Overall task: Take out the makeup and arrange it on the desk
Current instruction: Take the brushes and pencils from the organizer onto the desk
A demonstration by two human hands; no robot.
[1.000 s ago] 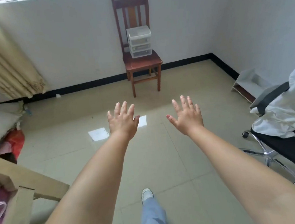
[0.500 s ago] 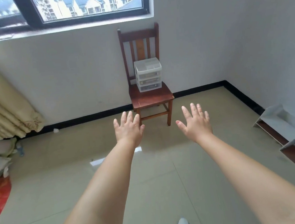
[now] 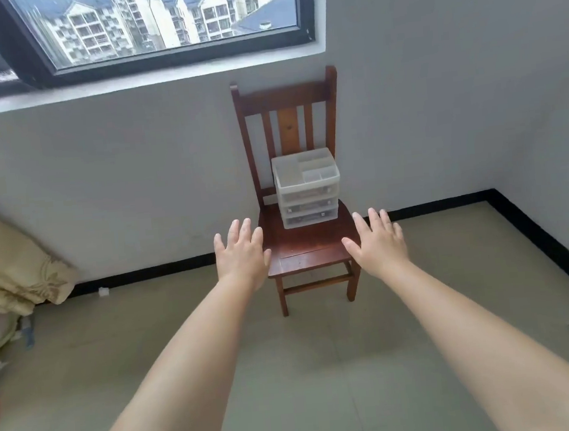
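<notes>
Organizer (image 3: pixel 306 187): three drawers, one chair (image 3: pixel 308 251)

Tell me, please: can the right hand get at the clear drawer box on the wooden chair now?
Probably yes. The right hand is open and empty, held before the chair, and nothing stands between it and the drawer box. How far off the box is, the picture cannot tell.

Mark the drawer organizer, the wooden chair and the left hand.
drawer organizer (image 3: pixel 308 197), head view, front of its top drawer.
wooden chair (image 3: pixel 308 249), head view, bare seat in front of the organizer.
left hand (image 3: pixel 242 255), head view, back of the hand.
</notes>
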